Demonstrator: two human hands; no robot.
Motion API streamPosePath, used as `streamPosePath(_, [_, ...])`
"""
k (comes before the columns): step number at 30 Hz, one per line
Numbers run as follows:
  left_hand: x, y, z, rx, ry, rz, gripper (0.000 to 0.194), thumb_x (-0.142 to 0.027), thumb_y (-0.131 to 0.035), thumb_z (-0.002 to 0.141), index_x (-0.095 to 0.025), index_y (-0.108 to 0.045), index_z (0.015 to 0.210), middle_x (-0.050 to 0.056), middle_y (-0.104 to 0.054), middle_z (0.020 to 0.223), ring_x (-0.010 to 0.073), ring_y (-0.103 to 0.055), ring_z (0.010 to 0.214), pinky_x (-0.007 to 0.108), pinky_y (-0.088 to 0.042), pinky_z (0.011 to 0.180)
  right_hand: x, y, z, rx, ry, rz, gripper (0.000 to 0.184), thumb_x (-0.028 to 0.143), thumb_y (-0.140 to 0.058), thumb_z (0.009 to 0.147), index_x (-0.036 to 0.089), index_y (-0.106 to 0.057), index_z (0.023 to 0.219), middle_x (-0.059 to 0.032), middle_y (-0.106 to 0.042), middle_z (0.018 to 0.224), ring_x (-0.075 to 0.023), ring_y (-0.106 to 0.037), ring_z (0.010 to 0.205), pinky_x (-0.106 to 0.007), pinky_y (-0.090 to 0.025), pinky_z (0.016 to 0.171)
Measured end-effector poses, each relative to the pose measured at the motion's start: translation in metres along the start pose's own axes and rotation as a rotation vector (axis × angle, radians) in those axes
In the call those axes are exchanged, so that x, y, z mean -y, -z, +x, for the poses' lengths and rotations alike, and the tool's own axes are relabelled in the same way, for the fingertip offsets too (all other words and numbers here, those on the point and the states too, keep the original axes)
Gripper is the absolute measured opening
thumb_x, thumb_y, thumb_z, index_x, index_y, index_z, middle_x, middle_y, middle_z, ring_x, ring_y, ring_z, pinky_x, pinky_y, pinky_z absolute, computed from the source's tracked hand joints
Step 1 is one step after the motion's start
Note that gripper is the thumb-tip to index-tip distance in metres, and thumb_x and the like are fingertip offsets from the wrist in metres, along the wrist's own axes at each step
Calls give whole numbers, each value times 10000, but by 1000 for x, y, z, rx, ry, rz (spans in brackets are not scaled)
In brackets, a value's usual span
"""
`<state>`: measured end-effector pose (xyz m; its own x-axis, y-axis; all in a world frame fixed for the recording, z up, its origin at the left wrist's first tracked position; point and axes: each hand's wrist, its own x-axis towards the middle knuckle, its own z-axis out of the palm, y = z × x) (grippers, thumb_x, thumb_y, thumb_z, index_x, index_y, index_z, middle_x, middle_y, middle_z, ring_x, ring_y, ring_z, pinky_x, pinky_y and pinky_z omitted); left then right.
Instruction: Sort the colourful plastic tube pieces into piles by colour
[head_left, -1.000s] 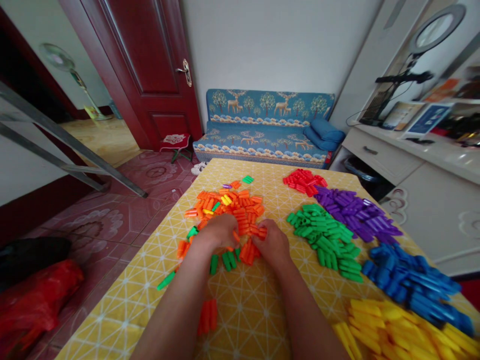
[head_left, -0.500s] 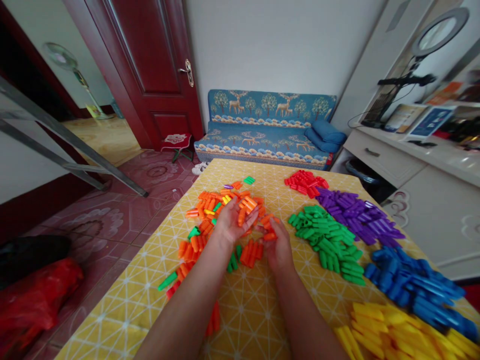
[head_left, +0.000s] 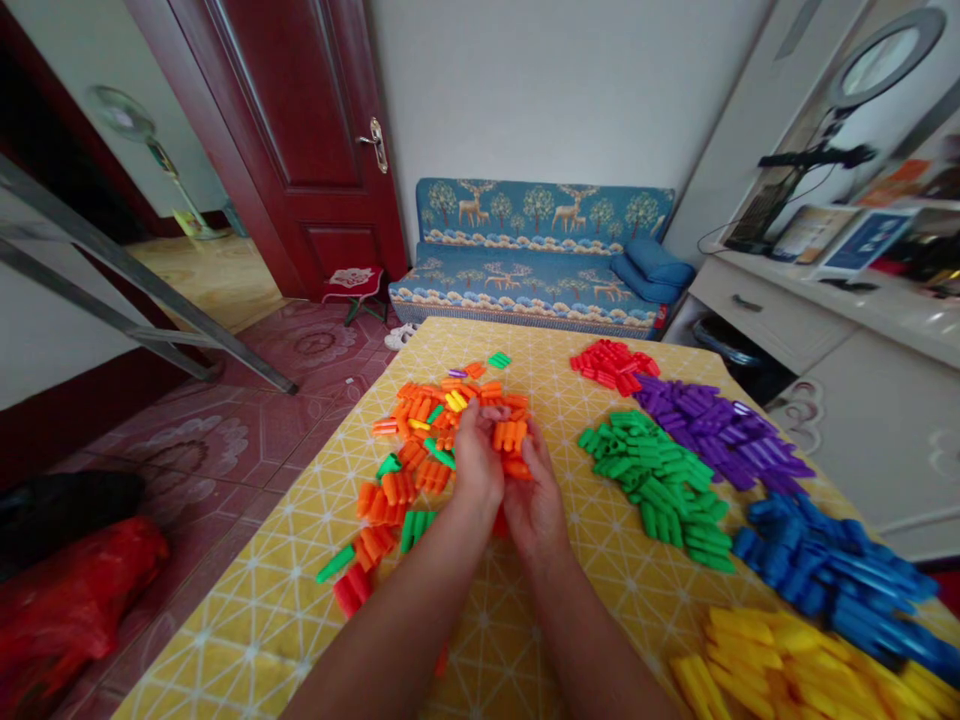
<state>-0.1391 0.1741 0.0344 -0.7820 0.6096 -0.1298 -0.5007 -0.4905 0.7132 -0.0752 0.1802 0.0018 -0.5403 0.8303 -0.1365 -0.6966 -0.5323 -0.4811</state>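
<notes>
My left hand (head_left: 478, 462) and my right hand (head_left: 535, 500) are brought together above the near side of a loose heap. Cupped between them is a bunch of orange plastic pieces (head_left: 510, 437), each like short tubes joined side by side. My left fingers curl behind the bunch, while the right palm and thumb support it from the right and below. The orange heap (head_left: 416, 405) spreads to the left, with green pieces (head_left: 417, 527), yellow pieces (head_left: 455, 401) and a purple piece (head_left: 457, 373) mixed in. Part of the heap is hidden behind my hands.
On the right of the yellow patterned tablecloth (head_left: 600, 640) lie piles of red (head_left: 613, 365), purple (head_left: 716, 430), green (head_left: 660, 485), blue (head_left: 832, 570) and yellow pieces (head_left: 810, 665). A blue sofa (head_left: 536, 270) stands beyond the table, a white cabinet (head_left: 862, 420) at right.
My hands first worked low at the heap, then lifted apart with orange pieces in each. Now they have come together, gathering the orange pieces into one bunch.
</notes>
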Motion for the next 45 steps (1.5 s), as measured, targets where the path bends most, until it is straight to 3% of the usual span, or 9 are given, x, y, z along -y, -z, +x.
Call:
streamPosePath(5, [0, -8, -9, -8, -108, -89, 315, -370, -571, 807, -155, -558, 576, -9, -568, 585, 100, -556, 596, 223, -460, 660, -5, 0, -1, -9, -9, 62, 311, 237, -687, 772, 256, -630, 1077, -1, -705, 1085, -147, -648, 1043, -313, -462, 1002])
streamPosePath(11, [0, -6, -13, 143, -235, 48, 329, -378, -578, 834, -156, -572, 591, -9, -582, 598, 102, -572, 611, 221, -461, 682, -2, 3, 1, -18, -64, 120, 206, 242, -658, 798, 229, -658, 1004, -8, -706, 1086, -141, -650, 1037, -282, -496, 955])
streamPosePath(20, [-2, -7, -21, 429, -51, 225, 337, -446, -601, 828, -149, -616, 670, 18, -634, 651, 94, -548, 527, 207, -420, 531, 9, 13, 7, -40, -108, 192, 154, 206, -529, 825, 197, -660, 905, -22, -718, 892, -104, -681, 853, -196, -563, 786])
streamPosePath(24, [-6, -5, -17, 339, -161, 228, 296, -404, -611, 827, -152, -611, 671, 2, -618, 637, 91, -561, 560, 199, -440, 577, 17, 12, 8, 11, -107, 226, 172, 207, -551, 790, 212, -649, 932, -38, -716, 942, -140, -674, 942, -293, -568, 864])
streamPosePath(28, [-6, 1, -6, 241, -271, 358, 314, -409, -583, 843, -161, -599, 652, -14, -606, 619, 92, -548, 532, 224, -466, 614, 23, 9, 8, -72, -147, 204, 202, 223, -545, 807, 230, -642, 985, -26, -712, 1006, -149, -669, 1000, -311, -585, 813])
streamPosePath(32, [-6, 7, 1, 306, -354, 630, 178, -320, -601, 833, -180, -693, 895, 48, -706, 930, 161, -645, 867, 275, -490, 827, 20, 9, 7, -149, -138, 75, 163, 222, -581, 795, 231, -651, 942, -5, -722, 897, -116, -692, 761, -207, -558, 557])
streamPosePath(36, [-5, 10, 1, 511, -402, 876, 425, -252, -700, 752, -229, -651, 1174, 70, -641, 1241, 208, -589, 1126, 324, -433, 993, 11, 13, 6, -117, -50, -248, 227, 273, -718, 689, 191, -643, 886, 14, -697, 761, -107, -622, 566, -191, -493, 441])
streamPosePath(40, [-5, 12, 3, 529, -374, 996, 190, -223, -668, 759, -196, -743, 932, 56, -728, 999, 193, -656, 960, 303, -474, 918, 8, 11, 2, -93, -38, -418, 312, 323, -742, 646, 196, -620, 903, 46, -659, 669, -102, -567, 484, -197, -470, 390])
streamPosePath(45, [-4, 17, 11, 410, -244, 935, 176, -279, -614, 802, -167, -749, 819, 45, -745, 834, 182, -676, 800, 281, -511, 768, 10, 6, 0, -82, -151, -207, 311, 396, -711, 700, 203, -611, 921, 41, -668, 681, -107, -602, 509, -209, -508, 403])
